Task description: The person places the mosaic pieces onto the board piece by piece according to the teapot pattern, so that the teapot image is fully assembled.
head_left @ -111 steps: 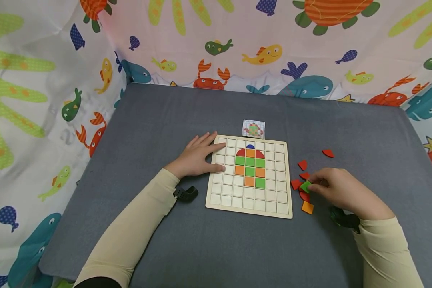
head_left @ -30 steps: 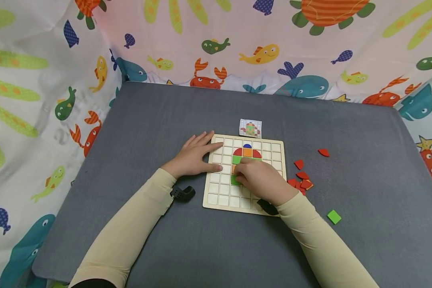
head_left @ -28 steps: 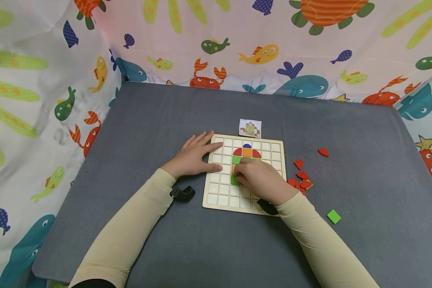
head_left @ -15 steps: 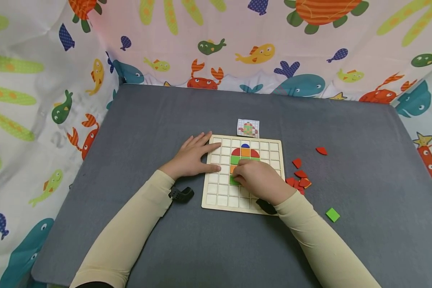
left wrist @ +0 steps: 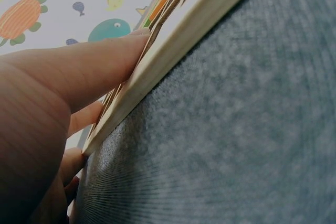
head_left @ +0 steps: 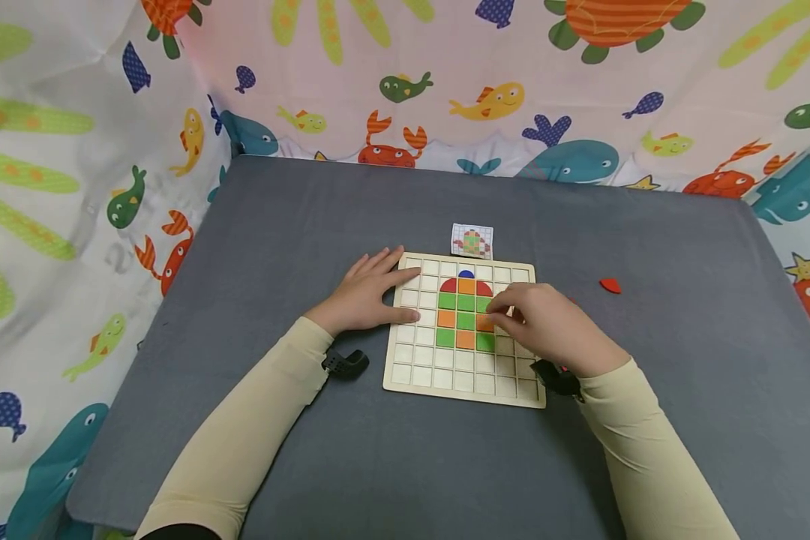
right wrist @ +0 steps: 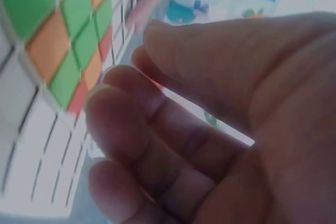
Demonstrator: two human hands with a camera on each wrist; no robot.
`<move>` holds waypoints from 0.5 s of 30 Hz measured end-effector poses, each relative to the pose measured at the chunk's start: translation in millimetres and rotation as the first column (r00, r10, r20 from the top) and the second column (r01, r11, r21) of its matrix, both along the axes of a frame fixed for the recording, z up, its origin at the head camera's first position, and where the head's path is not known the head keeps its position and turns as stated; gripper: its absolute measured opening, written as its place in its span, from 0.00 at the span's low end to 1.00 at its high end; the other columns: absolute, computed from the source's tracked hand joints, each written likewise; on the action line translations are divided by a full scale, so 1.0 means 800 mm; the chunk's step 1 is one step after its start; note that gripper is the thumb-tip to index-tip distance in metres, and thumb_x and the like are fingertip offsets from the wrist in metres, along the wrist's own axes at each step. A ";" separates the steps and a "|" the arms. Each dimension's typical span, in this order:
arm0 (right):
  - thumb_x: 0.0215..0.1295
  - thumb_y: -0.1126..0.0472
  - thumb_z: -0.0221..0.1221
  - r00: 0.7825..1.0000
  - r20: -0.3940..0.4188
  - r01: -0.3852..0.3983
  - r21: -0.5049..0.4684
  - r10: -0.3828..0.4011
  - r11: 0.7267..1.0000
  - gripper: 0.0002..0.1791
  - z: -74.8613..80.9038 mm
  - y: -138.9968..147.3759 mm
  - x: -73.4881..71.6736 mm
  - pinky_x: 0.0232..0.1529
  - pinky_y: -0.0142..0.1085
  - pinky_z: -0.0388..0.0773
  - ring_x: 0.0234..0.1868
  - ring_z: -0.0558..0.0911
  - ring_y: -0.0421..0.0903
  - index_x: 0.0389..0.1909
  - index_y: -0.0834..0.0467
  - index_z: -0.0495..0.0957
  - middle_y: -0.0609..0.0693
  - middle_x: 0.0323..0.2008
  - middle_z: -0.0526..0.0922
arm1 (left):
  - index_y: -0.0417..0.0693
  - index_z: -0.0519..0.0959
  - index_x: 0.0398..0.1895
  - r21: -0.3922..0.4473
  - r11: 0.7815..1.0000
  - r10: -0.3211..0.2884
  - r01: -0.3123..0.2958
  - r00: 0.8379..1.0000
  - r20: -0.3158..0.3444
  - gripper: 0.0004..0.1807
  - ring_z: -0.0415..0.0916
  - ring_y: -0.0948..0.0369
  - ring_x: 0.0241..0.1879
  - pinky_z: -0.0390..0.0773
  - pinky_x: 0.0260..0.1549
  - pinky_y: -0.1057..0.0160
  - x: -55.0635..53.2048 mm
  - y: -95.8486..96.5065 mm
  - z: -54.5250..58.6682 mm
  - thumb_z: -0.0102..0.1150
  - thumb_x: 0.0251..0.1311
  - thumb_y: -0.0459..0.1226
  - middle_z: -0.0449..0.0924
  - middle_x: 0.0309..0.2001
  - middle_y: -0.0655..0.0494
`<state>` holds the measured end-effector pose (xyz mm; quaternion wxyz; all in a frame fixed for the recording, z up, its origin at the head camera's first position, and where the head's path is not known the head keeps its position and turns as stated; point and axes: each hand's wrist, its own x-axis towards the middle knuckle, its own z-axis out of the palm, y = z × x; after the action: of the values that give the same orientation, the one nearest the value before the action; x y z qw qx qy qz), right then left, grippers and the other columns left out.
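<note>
My left hand (head_left: 367,296) rests over the left edge of a wooden grid board (head_left: 418,379), its thumb and index finger lying on the frame and cells. In the left wrist view the thumb (left wrist: 105,61) presses on the board's edge. Coloured tiles fill the board's middle: a blue half-round piece (head_left: 466,274) on top, red curved pieces (head_left: 448,286), and orange and green squares such as the green tile (head_left: 445,338) at lower left. My right hand (head_left: 553,326) hovers over the board's right side. Its fingers (right wrist: 118,124) are loosely bent, and nothing shows between them and the thumb.
A small printed pattern card (head_left: 472,241) lies just behind the board. One red piece (head_left: 610,285) sits on the grey table (head_left: 337,457) to the right. The right hand and forearm cover the other loose pieces. A sea-animal curtain (head_left: 344,97) surrounds the table.
Over the last few seconds a green square came from the right-hand pile into the board's lower left pattern cell. My right hand has since let go and moved right. The left hand stayed put.
</note>
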<state>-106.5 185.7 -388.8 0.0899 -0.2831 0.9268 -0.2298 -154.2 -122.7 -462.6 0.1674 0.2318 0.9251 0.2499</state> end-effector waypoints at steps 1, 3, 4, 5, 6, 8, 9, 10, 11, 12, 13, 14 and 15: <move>0.69 0.65 0.69 1.000 0.013 0.018 0.003 -0.018 1.000 0.04 0.002 0.006 -0.001 0.35 0.38 0.81 0.34 0.81 0.42 0.41 0.58 0.91 0.47 0.36 0.89 | 0.68 0.60 0.84 0.000 1.000 0.001 -0.001 1.000 0.000 0.47 0.31 0.55 0.86 0.29 0.81 0.48 0.000 0.000 0.000 0.62 0.64 0.67 0.38 0.87 0.57; 0.69 0.65 0.69 0.998 0.034 0.050 0.016 -0.050 0.999 0.06 0.006 0.016 -0.002 0.34 0.38 0.80 0.33 0.81 0.42 0.43 0.59 0.91 0.48 0.38 0.89 | 0.68 0.60 0.84 0.001 1.000 0.001 -0.001 1.000 0.001 0.47 0.31 0.55 0.86 0.28 0.81 0.48 0.000 0.000 0.000 0.63 0.64 0.67 0.38 0.87 0.57; 0.70 0.65 0.68 0.997 0.043 0.063 0.022 -0.064 0.998 0.06 0.007 0.021 -0.002 0.33 0.38 0.80 0.33 0.81 0.43 0.44 0.59 0.90 0.49 0.38 0.89 | 0.68 0.60 0.84 0.002 1.000 0.001 -0.001 1.000 0.001 0.47 0.30 0.55 0.86 0.28 0.81 0.48 0.000 0.000 0.000 0.63 0.64 0.67 0.38 0.87 0.57; 0.70 0.65 0.68 0.996 0.053 0.075 0.027 -0.076 0.997 0.07 0.009 0.025 -0.003 0.33 0.38 0.80 0.33 0.81 0.43 0.45 0.60 0.90 0.49 0.38 0.88 | 0.68 0.59 0.84 0.001 1.000 0.000 0.000 1.000 0.000 0.48 0.30 0.55 0.86 0.28 0.81 0.48 0.000 0.000 -0.001 0.63 0.64 0.67 0.38 0.87 0.57; 0.70 0.64 0.68 0.994 0.061 0.087 0.033 -0.088 0.996 0.07 0.010 0.029 -0.003 0.32 0.38 0.80 0.34 0.81 0.43 0.45 0.60 0.90 0.50 0.39 0.88 | 0.68 0.59 0.84 0.001 1.000 -0.001 0.001 1.000 -0.001 0.48 0.30 0.55 0.86 0.28 0.81 0.48 0.000 0.000 -0.001 0.63 0.64 0.67 0.38 0.87 0.57; 0.70 0.65 0.68 0.992 0.067 0.106 0.038 -0.108 0.994 0.08 0.011 0.037 -0.002 0.33 0.39 0.81 0.34 0.82 0.44 0.46 0.61 0.90 0.51 0.39 0.88 | 0.68 0.59 0.84 -0.001 1.000 -0.003 0.003 1.000 -0.004 0.48 0.30 0.55 0.86 0.28 0.81 0.48 -0.001 0.000 -0.002 0.63 0.64 0.67 0.38 0.87 0.57; 0.70 0.65 0.68 0.991 0.067 0.113 0.038 -0.115 0.993 0.08 0.011 0.041 -0.002 0.33 0.39 0.81 0.35 0.83 0.44 0.46 0.61 0.90 0.51 0.39 0.88 | 0.68 0.59 0.84 -0.002 1.000 -0.003 0.003 1.000 -0.004 0.48 0.30 0.55 0.86 0.28 0.81 0.49 -0.001 0.000 -0.002 0.63 0.64 0.67 0.38 0.87 0.57; 0.70 0.65 0.68 0.990 0.069 0.122 0.040 -0.124 0.992 0.08 0.010 0.045 -0.002 0.34 0.40 0.82 0.35 0.83 0.45 0.46 0.61 0.89 0.51 0.39 0.88 | 0.68 0.59 0.84 -0.003 1.000 -0.004 0.004 1.000 -0.006 0.47 0.30 0.55 0.86 0.28 0.81 0.49 -0.002 0.000 -0.002 0.63 0.64 0.67 0.38 0.87 0.57; 0.69 0.65 0.68 0.989 0.067 0.127 0.042 -0.130 0.991 0.08 0.009 0.048 -0.001 0.34 0.40 0.82 0.35 0.83 0.45 0.46 0.62 0.89 0.51 0.39 0.88 | 0.68 0.59 0.84 -0.003 1.000 -0.005 0.005 1.000 -0.006 0.47 0.31 0.55 0.86 0.28 0.81 0.49 -0.002 0.000 -0.002 0.62 0.64 0.67 0.38 0.87 0.57; 0.69 0.65 0.68 0.988 0.068 0.133 0.044 -0.136 0.990 0.09 0.007 0.052 -0.001 0.35 0.40 0.82 0.35 0.83 0.45 0.47 0.62 0.89 0.51 0.39 0.89 | 0.68 0.60 0.84 -0.003 1.000 -0.005 0.005 1.000 -0.006 0.47 0.31 0.55 0.86 0.28 0.81 0.49 -0.002 -0.001 -0.002 0.63 0.64 0.67 0.38 0.87 0.57; 0.69 0.65 0.68 0.988 0.066 0.137 0.049 -0.140 0.989 0.09 0.005 0.055 0.000 0.35 0.40 0.82 0.35 0.83 0.45 0.47 0.62 0.89 0.51 0.39 0.89 | 0.67 0.60 0.84 -0.002 1.000 -0.005 0.005 1.000 -0.006 0.47 0.31 0.55 0.86 0.28 0.81 0.49 -0.001 -0.001 -0.002 0.63 0.64 0.67 0.38 0.87 0.57; 0.69 0.65 0.68 0.988 0.066 0.140 0.054 -0.143 0.989 0.09 0.004 0.058 0.000 0.35 0.40 0.81 0.35 0.82 0.45 0.47 0.62 0.89 0.51 0.38 0.89 | 0.67 0.60 0.84 -0.002 1.000 -0.004 0.004 1.000 -0.006 0.47 0.31 0.55 0.86 0.28 0.81 0.48 -0.001 -0.001 -0.002 0.63 0.64 0.67 0.38 0.87 0.57; 0.69 0.65 0.68 0.987 0.069 0.143 0.059 -0.147 0.988 0.09 0.002 0.062 0.000 0.34 0.40 0.80 0.34 0.81 0.45 0.46 0.62 0.89 0.51 0.38 0.88 | 0.67 0.60 0.84 -0.001 1.000 -0.004 0.004 1.000 -0.005 0.47 0.31 0.55 0.86 0.28 0.81 0.48 0.000 -0.001 -0.002 0.63 0.64 0.67 0.38 0.87 0.56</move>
<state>-106.7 235.0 -387.4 0.1146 -0.2038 0.9469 -0.2209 -154.6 -123.9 -464.1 0.1656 0.2341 0.9251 0.2487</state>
